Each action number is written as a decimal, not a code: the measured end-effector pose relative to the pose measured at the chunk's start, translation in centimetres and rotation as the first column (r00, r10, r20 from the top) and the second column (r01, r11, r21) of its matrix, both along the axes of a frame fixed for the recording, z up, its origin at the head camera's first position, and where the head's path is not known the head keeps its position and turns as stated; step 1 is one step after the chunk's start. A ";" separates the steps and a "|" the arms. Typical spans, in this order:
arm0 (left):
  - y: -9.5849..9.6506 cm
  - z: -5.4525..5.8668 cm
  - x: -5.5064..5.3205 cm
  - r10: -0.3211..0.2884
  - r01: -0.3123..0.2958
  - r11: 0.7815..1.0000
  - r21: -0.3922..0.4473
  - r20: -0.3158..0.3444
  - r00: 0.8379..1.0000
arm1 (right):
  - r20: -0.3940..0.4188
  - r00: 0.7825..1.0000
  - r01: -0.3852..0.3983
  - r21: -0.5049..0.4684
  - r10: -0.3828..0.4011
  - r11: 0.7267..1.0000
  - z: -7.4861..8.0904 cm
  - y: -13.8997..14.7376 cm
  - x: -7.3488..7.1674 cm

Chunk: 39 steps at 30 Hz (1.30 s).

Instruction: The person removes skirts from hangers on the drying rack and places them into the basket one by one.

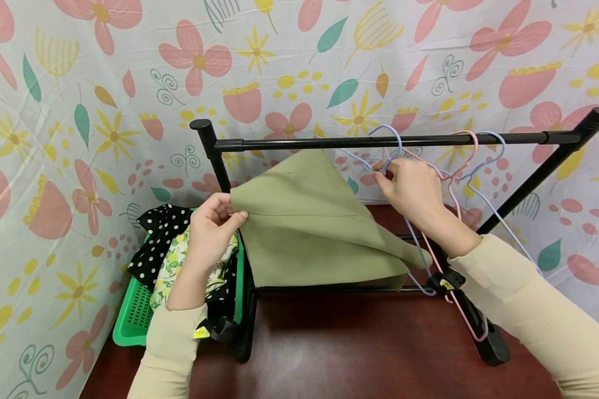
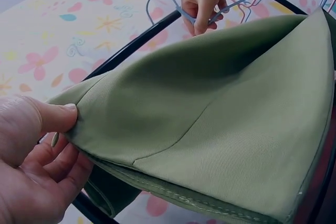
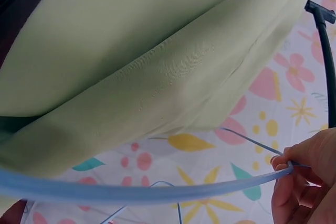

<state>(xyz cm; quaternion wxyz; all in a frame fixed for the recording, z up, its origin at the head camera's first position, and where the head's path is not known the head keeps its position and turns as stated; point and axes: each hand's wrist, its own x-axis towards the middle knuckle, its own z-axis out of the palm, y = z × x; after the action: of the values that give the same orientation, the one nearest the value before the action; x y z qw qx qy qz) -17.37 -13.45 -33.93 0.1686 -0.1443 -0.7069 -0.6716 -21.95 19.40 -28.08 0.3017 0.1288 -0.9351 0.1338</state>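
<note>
An olive-green garment (image 1: 309, 238) is spread below the rack's bar, its kind unclear from the folds. My left hand (image 1: 212, 230) pinches its left edge between thumb and fingers; the left wrist view shows the thumb (image 2: 58, 116) lying on top of the cloth. My right hand (image 1: 411, 185) grips a blue hanger (image 3: 157, 193) at the neck, just under its hook. One arm of that hanger runs down to the garment's right end, and the cloth rises to a peak between the two hands.
A black rack bar (image 1: 299, 144) crosses behind the hands. A pink hanger (image 1: 475, 147) and another blue hanger (image 1: 502, 149) hang on its right part. At left, a green basket (image 1: 125, 332) holds polka-dot cloth (image 1: 160, 227) and lemon-print cloth (image 1: 172, 266). The tabletop (image 1: 349, 343) is dark red.
</note>
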 end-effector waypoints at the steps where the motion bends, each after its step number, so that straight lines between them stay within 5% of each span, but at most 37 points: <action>1: -0.1 0.1 0.0 0.003 -0.003 1.000 0.000 -0.006 1.000 | -0.006 1.000 0.000 -0.001 0.000 1.000 0.1 0.0 0.0; 15: -1.1 0.7 0.1 0.097 -0.098 0.993 0.064 0.016 0.995 | 0.007 1.000 0.001 -0.022 -0.001 1.000 0.1 0.2 -0.2; 39: -2.0 2.2 0.4 0.139 -0.127 0.968 0.217 -0.040 0.989 | -0.003 1.000 -0.014 0.000 0.014 1.000 -0.2 0.8 0.0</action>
<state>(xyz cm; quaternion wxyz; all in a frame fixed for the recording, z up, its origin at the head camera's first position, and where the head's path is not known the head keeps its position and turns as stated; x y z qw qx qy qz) -16.94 -15.47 -31.72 0.2472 -0.0960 -0.6336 -0.7268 -21.99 20.16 -28.27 0.3022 0.1358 -0.9337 0.1357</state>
